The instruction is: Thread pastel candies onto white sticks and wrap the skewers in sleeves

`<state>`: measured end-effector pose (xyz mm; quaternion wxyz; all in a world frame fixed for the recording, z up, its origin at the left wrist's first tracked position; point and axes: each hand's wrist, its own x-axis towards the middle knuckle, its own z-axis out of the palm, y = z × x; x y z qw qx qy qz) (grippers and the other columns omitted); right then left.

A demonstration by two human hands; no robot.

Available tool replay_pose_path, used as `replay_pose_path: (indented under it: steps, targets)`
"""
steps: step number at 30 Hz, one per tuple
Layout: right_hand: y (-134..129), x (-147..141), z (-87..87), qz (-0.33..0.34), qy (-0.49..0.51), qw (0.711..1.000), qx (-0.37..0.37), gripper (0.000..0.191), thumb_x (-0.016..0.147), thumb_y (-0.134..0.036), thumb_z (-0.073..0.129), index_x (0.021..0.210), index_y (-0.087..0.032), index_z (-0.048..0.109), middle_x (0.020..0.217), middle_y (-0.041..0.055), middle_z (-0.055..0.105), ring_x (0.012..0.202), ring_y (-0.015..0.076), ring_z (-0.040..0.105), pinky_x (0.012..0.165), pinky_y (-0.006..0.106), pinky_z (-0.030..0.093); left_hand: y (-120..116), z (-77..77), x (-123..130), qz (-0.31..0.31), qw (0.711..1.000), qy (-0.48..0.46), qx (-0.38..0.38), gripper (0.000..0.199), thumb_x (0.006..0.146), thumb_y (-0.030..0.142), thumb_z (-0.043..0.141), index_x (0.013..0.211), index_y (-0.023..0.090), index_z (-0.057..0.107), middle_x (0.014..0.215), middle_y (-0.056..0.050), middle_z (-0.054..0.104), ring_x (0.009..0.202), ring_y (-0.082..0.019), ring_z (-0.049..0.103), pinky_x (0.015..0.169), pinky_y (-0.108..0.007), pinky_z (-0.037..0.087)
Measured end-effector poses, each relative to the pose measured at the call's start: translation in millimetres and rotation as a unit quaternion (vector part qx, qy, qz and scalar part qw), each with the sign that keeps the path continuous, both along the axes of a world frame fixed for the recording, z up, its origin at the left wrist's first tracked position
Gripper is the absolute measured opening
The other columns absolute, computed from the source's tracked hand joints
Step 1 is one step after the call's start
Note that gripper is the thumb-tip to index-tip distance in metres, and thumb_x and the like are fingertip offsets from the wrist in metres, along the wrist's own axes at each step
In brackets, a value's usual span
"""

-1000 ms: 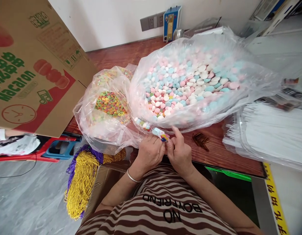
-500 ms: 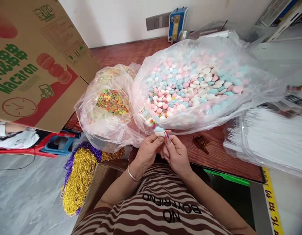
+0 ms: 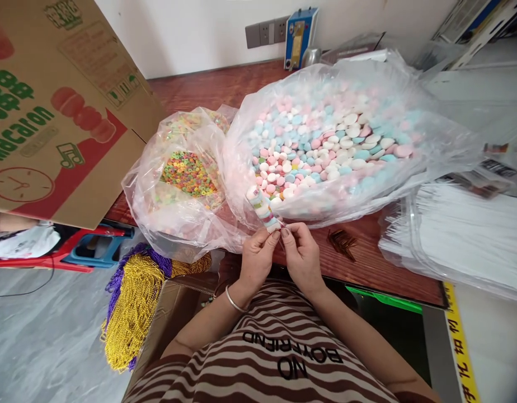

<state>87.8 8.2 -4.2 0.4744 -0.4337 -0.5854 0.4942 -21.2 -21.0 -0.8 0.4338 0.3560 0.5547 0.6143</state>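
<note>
A small printed candy packet points up and away from my fingertips, at the near edge of the candy bags. My left hand pinches its lower end between thumb and finger. Close against it, my right hand is closed too, thumb and finger pinching the gathered end of the packet. Beyond the packet lies a big clear bag of pink, white and blue candy discs. To its left, another clear bag holds small colourful candy rings.
Brown-gold twist ties lie right of my hands, beside a bag of white sticks. A large carton stands at left. Gold and purple bead strings hang below it. A blue device sits by the wall.
My hands have shifted their grip to the packet's lower end and pinch it closer together. The packet's printed side has turned. The whole view has moved slightly.
</note>
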Motion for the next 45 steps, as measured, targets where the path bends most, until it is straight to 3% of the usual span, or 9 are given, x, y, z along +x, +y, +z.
replay_pose_path:
  steps: [4,7,18,21,24,27,31,35,45]
  targets:
    - [1.1,-4.3,-2.8,0.066,0.083,0.992,-0.074,0.023,0.098,-0.04,0.058,0.083,-0.023,0.056,0.076,-0.0031,0.057,0.07,0.0146,0.052,0.067,0.028,0.044,1.5,-7.0,8.9,0.028,0.988,-0.15,0.003,0.024,0.081,0.042,0.082,0.091,0.021,0.081,0.082,-0.001,0.074,0.08,-0.015,0.065,0.084,-0.028,0.053]
    - [1.1,-5.5,-4.3,0.119,0.163,0.968,-0.152,0.025,0.096,-0.037,0.062,0.077,-0.022,0.055,0.073,-0.0038,0.058,0.068,0.0131,0.052,0.067,0.026,0.044,3.6,-10.3,11.0,0.038,0.964,-0.263,-0.024,0.035,0.069,0.046,0.09,0.07,0.017,0.071,0.054,0.006,0.052,0.051,-0.006,0.043,0.054,-0.02,0.039]
    - [8.1,3.0,12.1,0.223,0.162,0.939,-0.208,0.027,0.091,-0.048,0.068,0.092,-0.023,0.058,0.066,-0.0063,0.055,0.054,0.0108,0.048,0.055,0.024,0.042,6.4,-4.4,-10.5,-0.092,0.946,-0.304,-0.061,0.039,0.069,0.049,0.089,0.079,0.018,0.069,0.051,0.005,0.057,0.039,-0.011,0.051,0.04,-0.024,0.042]
    - [1.3,4.3,9.0,0.208,0.065,0.969,-0.119,0.028,0.098,-0.044,0.058,0.082,-0.022,0.057,0.064,-0.0044,0.055,0.053,0.0111,0.049,0.055,0.025,0.041,5.4,1.3,-11.9,-0.129,0.943,-0.302,-0.049,0.034,0.077,0.048,0.083,0.088,0.018,0.073,0.071,-0.001,0.071,0.045,-0.012,0.057,0.047,-0.027,0.051]
    - [-5.1,4.4,2.1,0.064,-0.08,0.993,0.05,0.022,0.101,-0.035,0.054,0.085,-0.021,0.062,0.069,-0.0006,0.063,0.056,0.013,0.054,0.058,0.027,0.042,3.8,7.9,-8.2,-0.11,0.962,-0.248,-0.022,0.03,0.087,0.043,0.075,0.104,0.018,0.077,0.103,-0.007,0.078,0.079,-0.016,0.071,0.078,-0.03,0.058]
    - [-7.0,4.0,-4.5,-0.015,-0.183,0.966,0.182,0.018,0.101,-0.028,0.053,0.092,-0.021,0.067,0.073,0.002,0.07,0.057,0.0138,0.059,0.059,0.027,0.042,2.4,9.9,-5.6,-0.068,0.982,-0.178,-0.007,0.03,0.09,0.04,0.072,0.112,0.02,0.078,0.117,-0.007,0.077,0.11,-0.021,0.069,0.103,-0.033,0.051]
    - [-6.3,3.5,-8.8,-0.028,-0.247,0.928,0.276,0.022,0.102,-0.024,0.05,0.091,-0.019,0.068,0.069,0.0037,0.072,0.055,0.0149,0.061,0.057,0.028,0.04,2.7,9.0,-7.5,-0.057,0.988,-0.139,-0.023,0.028,0.087,0.04,0.075,0.106,0.02,0.08,0.112,-0.007,0.079,0.112,-0.023,0.069,0.107,-0.036,0.048]
    - [-7.4,3.0,-9.0,-0.023,-0.273,0.912,0.306,0.024,0.103,-0.024,0.049,0.088,-0.019,0.068,0.066,0.0045,0.07,0.056,0.0164,0.062,0.058,0.029,0.04,3.5,13.8,-10.5,-0.046,0.988,-0.141,-0.039,0.022,0.082,0.037,0.075,0.092,0.018,0.082,0.102,-0.007,0.081,0.11,-0.025,0.07,0.104,-0.037,0.05]
    - [-11.1,4.2,-6.8,0.026,-0.186,0.964,0.186,0.016,0.099,-0.027,0.052,0.089,-0.022,0.064,0.067,0.0007,0.067,0.052,0.0133,0.056,0.055,0.027,0.041,2.5,20.8,-20.4,-0.093,0.972,-0.204,-0.072,0.033,0.077,0.048,0.079,0.089,0.017,0.081,0.096,-0.01,0.079,0.101,-0.028,0.072,0.09,-0.039,0.056]
